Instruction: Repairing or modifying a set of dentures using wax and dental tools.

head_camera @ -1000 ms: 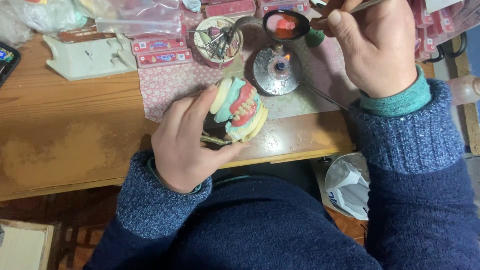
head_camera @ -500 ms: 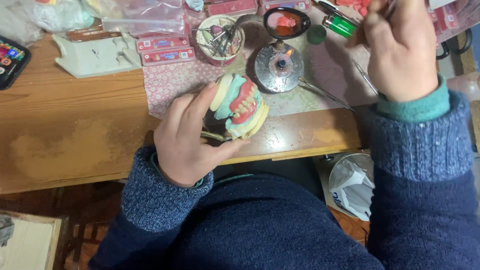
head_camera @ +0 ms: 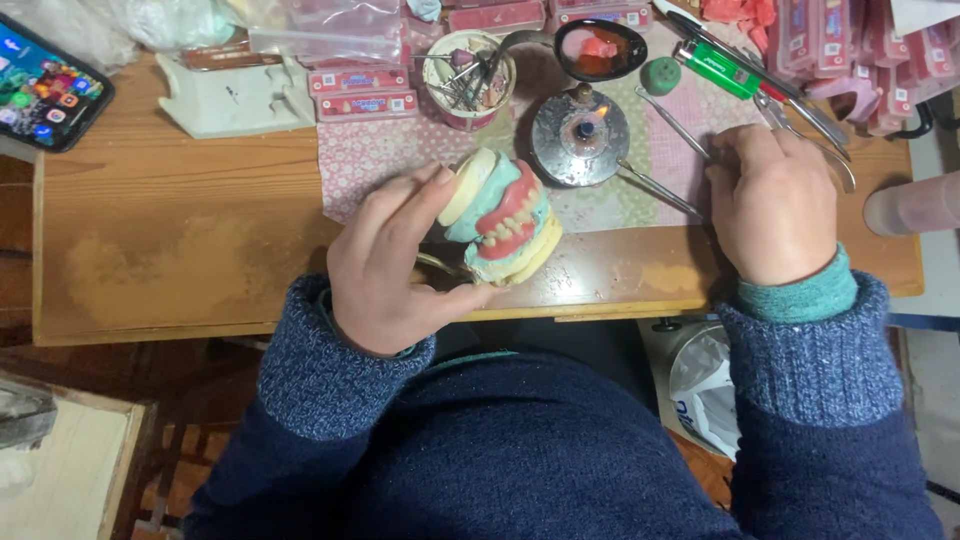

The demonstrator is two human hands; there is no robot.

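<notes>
My left hand (head_camera: pixel 390 270) grips a dental model (head_camera: pixel 500 215) near the table's front edge. The model has cream plaster bases, teal parts, red wax gums and pale teeth, and it is tilted on its side. My right hand (head_camera: pixel 775 200) rests low on the pink patterned cloth (head_camera: pixel 380 160), right of a small round metal burner (head_camera: pixel 580 135) with a lit flame. Its fingers are curled, and their tips pinch the end of a thin metal instrument (head_camera: pixel 675 122) lying flat on the cloth. A second metal spatula (head_camera: pixel 655 190) lies by the burner.
Behind the burner are a dark ladle with red wax (head_camera: pixel 600 48), a cup of small tools (head_camera: pixel 468 75), a green lighter (head_camera: pixel 715 68) and pink tooth boxes. A phone (head_camera: pixel 45 85) lies far left, with a white block (head_camera: pixel 235 100) nearby. A white bag (head_camera: pixel 705 385) hangs below the table.
My right hand has come down from the wax ladle at the back to the cloth right of the burner. My left hand has kept hold of the dental model almost unmoved.
</notes>
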